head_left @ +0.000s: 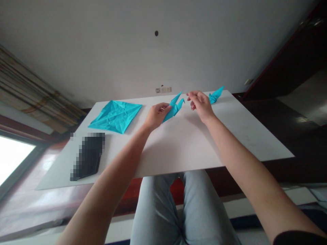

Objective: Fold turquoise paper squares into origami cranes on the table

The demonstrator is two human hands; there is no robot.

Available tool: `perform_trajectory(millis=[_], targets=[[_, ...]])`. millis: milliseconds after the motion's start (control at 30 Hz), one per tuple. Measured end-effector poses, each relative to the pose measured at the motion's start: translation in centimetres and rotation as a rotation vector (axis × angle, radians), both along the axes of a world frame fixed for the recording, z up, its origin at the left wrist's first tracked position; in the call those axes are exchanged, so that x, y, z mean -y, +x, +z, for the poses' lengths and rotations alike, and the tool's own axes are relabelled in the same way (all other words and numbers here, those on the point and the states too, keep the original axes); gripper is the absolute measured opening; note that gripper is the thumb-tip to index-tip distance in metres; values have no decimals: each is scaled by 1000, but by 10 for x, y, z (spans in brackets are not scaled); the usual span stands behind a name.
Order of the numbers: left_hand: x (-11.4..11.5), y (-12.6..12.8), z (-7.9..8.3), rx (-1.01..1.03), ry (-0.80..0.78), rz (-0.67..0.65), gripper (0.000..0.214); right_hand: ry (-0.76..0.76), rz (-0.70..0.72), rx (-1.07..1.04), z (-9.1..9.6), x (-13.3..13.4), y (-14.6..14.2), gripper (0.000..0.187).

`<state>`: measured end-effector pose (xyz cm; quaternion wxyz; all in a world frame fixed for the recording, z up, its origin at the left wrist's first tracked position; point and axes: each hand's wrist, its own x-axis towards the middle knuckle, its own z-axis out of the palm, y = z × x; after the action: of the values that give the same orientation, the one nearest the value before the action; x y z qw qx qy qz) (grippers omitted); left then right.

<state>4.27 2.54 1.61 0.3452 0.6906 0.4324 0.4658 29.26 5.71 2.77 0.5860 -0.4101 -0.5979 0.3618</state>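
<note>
A turquoise paper crane (pixel 175 108) is pinched in my left hand (pixel 157 115), above the middle of the white table. Two pointed ends rise from its body, and the tip of the right one is bent down like a beak. My right hand (pixel 200 103) hovers just right of the crane, apart from it. Its fingers are loosely curled with gaps between them, and nothing shows in them. Behind that hand, a second turquoise folded paper figure (pixel 216 94) stands near the table's far right corner, its left part partly hidden.
A creased turquoise paper sheet (pixel 117 115) lies spread out on the left of the white table (pixel 245 136). Nearer to me is a dark, flat, pixelated object (pixel 89 154). A wall with sockets (pixel 163 90) rises behind the table's far edge.
</note>
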Motion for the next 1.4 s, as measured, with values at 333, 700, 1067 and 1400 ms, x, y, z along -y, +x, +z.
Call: perform_trajectory(millis=[333, 700, 1067, 1400], targets=[[-4, 1, -6, -21, -7, 65, 45, 71, 10, 203, 0, 7, -1, 72], [-9, -2, -6, -1, 9, 192, 38, 146, -504, 273, -10, -28, 55, 46], [-12, -1, -10, -24, 13, 186, 30, 139, -546, 297, -16, -32, 64, 45], [-13, -3, -14, -47, 24, 185, 24, -147, -842, 698, -9, -24, 90, 42]])
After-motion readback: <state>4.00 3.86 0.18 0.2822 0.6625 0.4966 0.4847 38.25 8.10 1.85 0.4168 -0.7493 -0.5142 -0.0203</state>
